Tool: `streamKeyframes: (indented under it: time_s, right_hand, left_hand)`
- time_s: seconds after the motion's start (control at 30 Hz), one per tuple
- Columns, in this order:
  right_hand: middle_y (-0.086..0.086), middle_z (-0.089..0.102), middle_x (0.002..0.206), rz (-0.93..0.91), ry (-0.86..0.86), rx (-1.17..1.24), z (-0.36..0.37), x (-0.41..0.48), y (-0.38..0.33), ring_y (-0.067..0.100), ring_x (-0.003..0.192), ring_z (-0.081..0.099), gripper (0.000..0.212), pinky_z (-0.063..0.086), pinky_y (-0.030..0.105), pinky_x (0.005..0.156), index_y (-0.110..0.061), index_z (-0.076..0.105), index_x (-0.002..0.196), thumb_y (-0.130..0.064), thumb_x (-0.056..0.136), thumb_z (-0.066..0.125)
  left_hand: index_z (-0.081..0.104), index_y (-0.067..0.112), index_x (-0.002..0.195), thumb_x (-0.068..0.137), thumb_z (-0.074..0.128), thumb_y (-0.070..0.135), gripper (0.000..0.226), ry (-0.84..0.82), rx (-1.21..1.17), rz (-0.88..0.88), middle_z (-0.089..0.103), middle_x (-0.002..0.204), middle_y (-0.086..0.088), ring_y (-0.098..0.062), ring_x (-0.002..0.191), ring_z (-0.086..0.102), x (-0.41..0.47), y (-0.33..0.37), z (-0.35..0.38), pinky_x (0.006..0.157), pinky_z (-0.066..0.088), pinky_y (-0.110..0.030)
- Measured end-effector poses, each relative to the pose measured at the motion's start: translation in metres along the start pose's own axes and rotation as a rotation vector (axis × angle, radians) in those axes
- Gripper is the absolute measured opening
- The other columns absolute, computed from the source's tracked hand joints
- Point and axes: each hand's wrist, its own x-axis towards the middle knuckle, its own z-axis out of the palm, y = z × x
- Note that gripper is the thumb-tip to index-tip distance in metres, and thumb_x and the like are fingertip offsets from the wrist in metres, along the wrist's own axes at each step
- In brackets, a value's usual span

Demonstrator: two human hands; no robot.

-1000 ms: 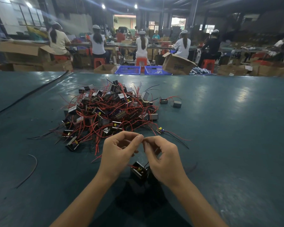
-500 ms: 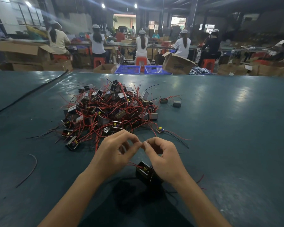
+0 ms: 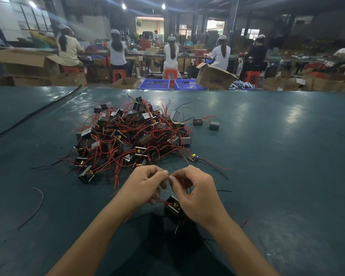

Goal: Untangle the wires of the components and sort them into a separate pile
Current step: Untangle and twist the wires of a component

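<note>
A tangled pile of small black components [image 3: 131, 134] with red and black wires lies on the green table [image 3: 277, 156]. In front of it, my left hand [image 3: 145, 186] and my right hand [image 3: 195, 192] are held fingertip to fingertip above the table, both pinching the thin wire ends of one black component [image 3: 172, 208]. That component hangs just below and between my hands, partly hidden by the right palm. A red wire runs from it up into my left fingers.
Two loose components [image 3: 214, 125] lie right of the pile, and a small board with wires [image 3: 193, 156] sits near its front right. A stray red wire [image 3: 37, 204] lies at the left. Beyond the table's far edge are cardboard boxes, blue crates [image 3: 153, 83] and seated people.
Both hands have stayed pinched together and shifted slightly. The hanging component has swung a little between them and now sits under my right palm.
</note>
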Motion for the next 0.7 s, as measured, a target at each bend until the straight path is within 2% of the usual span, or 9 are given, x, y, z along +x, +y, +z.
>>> streamKeyframes:
  time_s: [0.07,0.2,0.3,0.47,0.53,0.6,0.7]
  right_hand:
    - [-0.009,0.061,0.077,-0.013,0.002,-0.011,-0.0006,0.0,0.0007,0.009,0.073,0.056,0.008,0.049,0.027,0.066,-0.016,0.069,0.088,-0.021,0.09,0.064]
    - [-0.013,0.059,0.075,0.002,0.017,-0.015,-0.0018,0.0004,0.0023,0.007,0.072,0.055,0.007,0.044,0.02,0.066,-0.018,0.069,0.085,-0.022,0.091,0.066]
    - [-0.01,0.059,0.073,0.008,0.008,-0.015,-0.0011,0.0004,0.0021,0.008,0.069,0.054,0.01,0.041,0.016,0.065,-0.016,0.069,0.083,-0.02,0.091,0.065]
    - [-0.013,0.059,0.073,0.073,0.003,0.07,0.0015,0.0005,-0.0026,0.002,0.07,0.056,0.01,0.041,0.009,0.063,-0.017,0.067,0.082,-0.016,0.092,0.065]
    - [-0.012,0.06,0.071,0.113,0.0,0.109,0.0014,0.0002,-0.0031,0.001,0.067,0.057,0.011,0.042,0.01,0.061,-0.016,0.066,0.08,-0.016,0.092,0.066]
    - [-0.006,0.063,0.069,0.174,0.001,0.169,0.0005,0.0001,-0.003,0.005,0.063,0.057,0.013,0.045,0.016,0.059,-0.012,0.068,0.081,-0.018,0.092,0.065]
    - [0.001,0.065,0.068,0.253,0.007,0.263,-0.0003,0.0009,-0.0023,0.009,0.059,0.055,0.013,0.048,0.028,0.059,-0.011,0.069,0.082,-0.018,0.092,0.065]
  left_hand:
    - [0.062,0.01,0.071,0.098,0.054,0.018,0.029,0.016,-0.048,-0.043,0.059,0.055,0.006,-0.009,0.043,0.052,-0.0002,0.0019,0.0013,0.038,0.042,-0.021]
    - [0.063,0.011,0.071,0.096,0.057,0.019,0.027,0.063,-0.026,-0.006,0.061,0.055,0.006,-0.009,0.045,0.052,-0.0003,0.0014,-0.0002,0.038,0.042,-0.021]
    - [0.064,0.011,0.071,0.096,0.058,0.02,0.027,0.049,-0.02,0.006,0.062,0.057,0.005,-0.009,0.046,0.053,-0.0009,0.0017,-0.0012,0.038,0.042,-0.021]
    - [0.064,0.011,0.067,0.095,0.057,0.017,0.03,0.033,-0.121,-0.07,0.063,0.06,0.003,-0.009,0.045,0.053,-0.0007,0.0016,0.0002,0.038,0.04,-0.02]
    - [0.066,0.012,0.078,0.093,0.061,0.015,0.016,0.062,-0.098,0.027,0.067,0.065,0.001,-0.01,0.049,0.057,-0.0017,0.0005,-0.0005,0.041,0.043,-0.021]
    - [0.067,0.015,0.086,0.089,0.067,0.017,0.003,0.09,-0.017,0.202,0.069,0.072,0.0,-0.011,0.054,0.061,-0.0025,-0.0019,-0.0023,0.047,0.046,-0.019]
    - [0.071,0.016,0.086,0.084,0.069,0.027,0.012,0.098,0.158,0.437,0.067,0.071,0.005,-0.009,0.057,0.062,-0.003,-0.0063,-0.0053,0.054,0.048,-0.016]
